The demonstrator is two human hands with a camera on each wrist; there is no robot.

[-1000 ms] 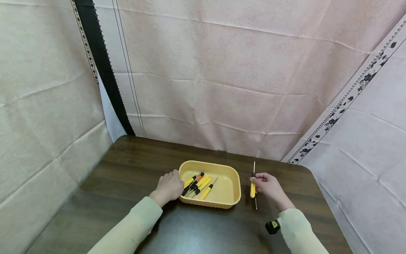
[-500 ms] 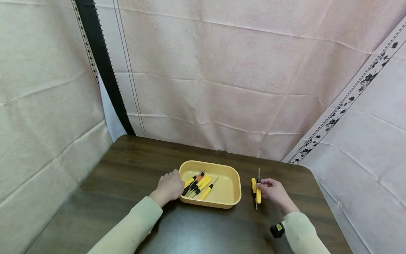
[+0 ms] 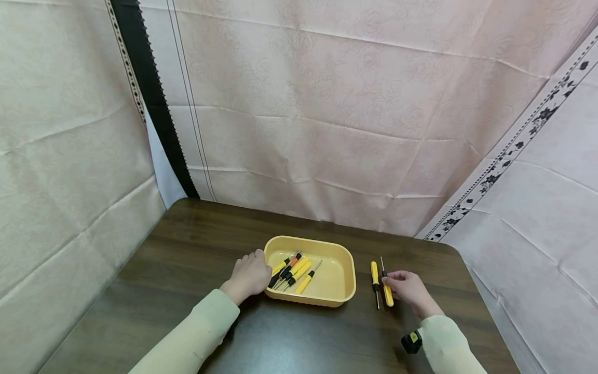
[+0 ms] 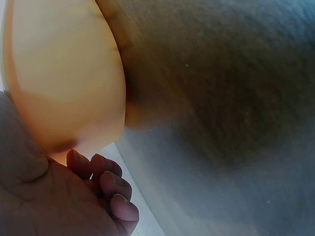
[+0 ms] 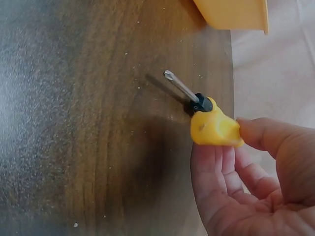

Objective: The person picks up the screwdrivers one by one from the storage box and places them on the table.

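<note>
My left hand (image 3: 249, 273) grips the left rim of a yellow plastic tray (image 3: 337, 270); the left wrist view shows its fingers (image 4: 114, 184) curled beside the tray wall (image 4: 69, 73). Several screwdrivers (image 3: 294, 272) lie in the tray's left half, mostly yellow and black. To the right of the tray, my right hand (image 3: 410, 292) pinches the yellow handle of a screwdriver (image 3: 388, 296), its shaft pointing away from me. Just left of that, a Phillips screwdriver (image 3: 375, 274) lies on the table, tip toward me. Whether the held one touches the table I cannot tell.
A dark wood-grain table (image 3: 187, 259) bears everything. Light patterned cloth (image 3: 299, 104) hangs along its back and sides. A small black box-shaped device (image 3: 411, 342) sits at my right wrist.
My right hand has moved right and toward me with the screwdriver, which now stands apart from the lying one instead of over it. My left hand and the tray have stayed put.
</note>
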